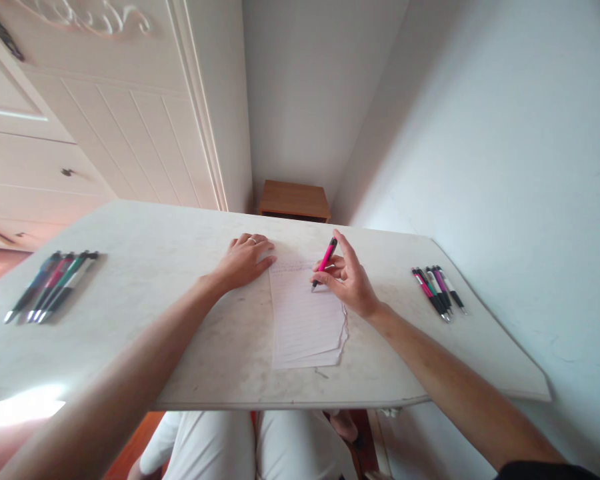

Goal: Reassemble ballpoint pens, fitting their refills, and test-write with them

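Note:
A lined sheet of paper (305, 320) with a torn right edge lies in the middle of the white table (180, 360). My right hand (350, 280) is closed round a pink pen (325, 261), its tip touching the top of the sheet beside faint handwriting. My left hand (244, 259) lies flat with fingers together on the table, resting on the sheet's top left corner; a ring shows on one finger.
Several pens (53, 285) lie in a row at the table's left end, and several more pens (439, 291) at the right. A wall runs close along the right side. A white wardrobe (105, 120) stands left, a small wooden stand (294, 200) behind the table.

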Tool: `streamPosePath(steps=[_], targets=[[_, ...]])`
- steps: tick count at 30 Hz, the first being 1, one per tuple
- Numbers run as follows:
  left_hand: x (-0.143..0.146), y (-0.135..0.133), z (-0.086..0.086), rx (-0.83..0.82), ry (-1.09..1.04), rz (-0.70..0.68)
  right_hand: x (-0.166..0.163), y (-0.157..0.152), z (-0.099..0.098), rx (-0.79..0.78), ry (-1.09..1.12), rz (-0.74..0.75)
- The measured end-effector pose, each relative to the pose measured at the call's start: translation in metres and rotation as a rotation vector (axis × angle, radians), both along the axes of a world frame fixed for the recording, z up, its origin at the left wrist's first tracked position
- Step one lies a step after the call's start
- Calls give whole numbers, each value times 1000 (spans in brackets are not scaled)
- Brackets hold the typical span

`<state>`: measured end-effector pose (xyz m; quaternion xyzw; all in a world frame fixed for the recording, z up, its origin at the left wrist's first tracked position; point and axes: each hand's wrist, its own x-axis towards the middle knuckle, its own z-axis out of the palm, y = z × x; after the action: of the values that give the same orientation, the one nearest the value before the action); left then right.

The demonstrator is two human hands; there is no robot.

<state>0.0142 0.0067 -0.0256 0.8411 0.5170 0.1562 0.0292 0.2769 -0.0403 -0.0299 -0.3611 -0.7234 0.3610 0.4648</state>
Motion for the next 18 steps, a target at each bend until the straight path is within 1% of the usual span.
streamPosePath(steps=[4, 10, 18], targets=[[0, 0, 0, -7, -11, -1, 0, 0, 0, 4, 5, -30], [1, 0, 1, -14, -17, -2, 3, 1, 1, 8, -38, -19], [1, 0, 1, -8, -1, 2, 4, 1, 3, 36, -63, -67]])
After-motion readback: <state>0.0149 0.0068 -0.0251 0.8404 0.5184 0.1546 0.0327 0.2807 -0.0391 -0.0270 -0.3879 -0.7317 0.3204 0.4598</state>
